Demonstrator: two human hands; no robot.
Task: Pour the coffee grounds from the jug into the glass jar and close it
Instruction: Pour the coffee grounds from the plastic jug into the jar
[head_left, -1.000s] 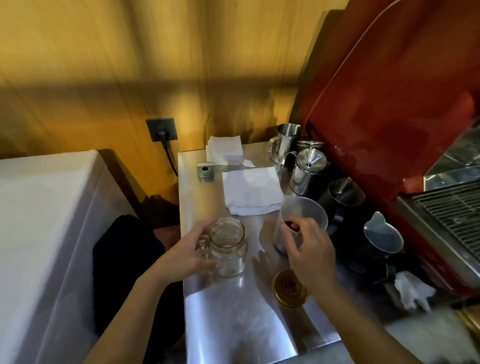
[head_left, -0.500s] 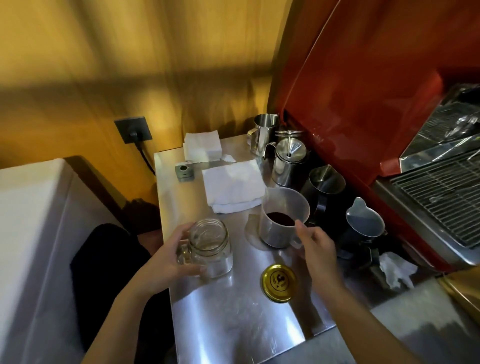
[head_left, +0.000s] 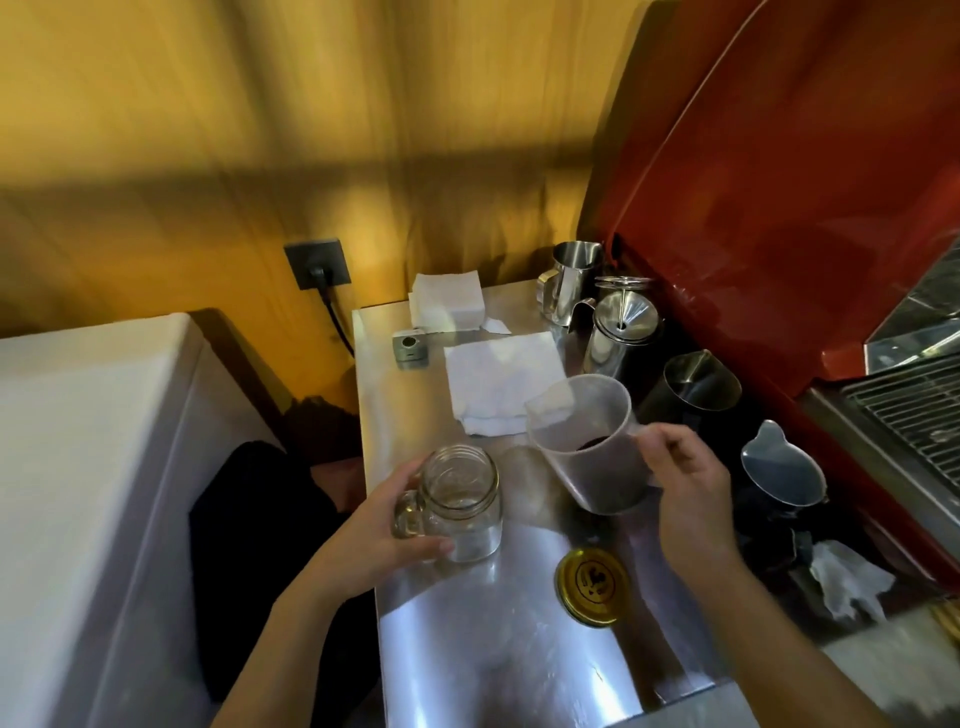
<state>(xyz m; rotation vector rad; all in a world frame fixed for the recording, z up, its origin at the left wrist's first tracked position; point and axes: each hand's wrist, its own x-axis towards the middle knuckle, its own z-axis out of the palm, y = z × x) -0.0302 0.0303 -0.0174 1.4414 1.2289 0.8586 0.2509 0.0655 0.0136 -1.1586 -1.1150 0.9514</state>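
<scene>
Counter: bare steel, glossy, likely slick under glass.

Lid: gold metal disc lying flat near the front edge, just nearer than the jug, well clear of the jar mouth. Thin and light by the look; best taken by its rim.

Left hand: wrapped around the lower side of the jar, thumb across the front, fingers closed behind the handle.

Jar: clear glass mug-style jar with a side handle on its left. Stands upright on the counter, long axis vertical, mouth open upward, empty as far as can be seen. Judged heavy for its size, rigid, breakable and smooth; a steadying grip low on the body suits it during pouring.

Right hand: closed on the jug handle at the rim's right side.

Jug: translucent plastic, tapered, held off the counter just right of the jar and apart from it. Tilted, its open mouth and spout leaning up and left, towards the jar side; base towards the person. Judged light and slightly flexible; the handle is the natural hold.

Coffee grounds: dark patch low inside the jug, a small amount. Loose and dry by appearance, likely to slide suddenly.

Napkin: white, folded, behind the jug.

Steel pitchers: grouped at the far right, beside the red machine.
</scene>
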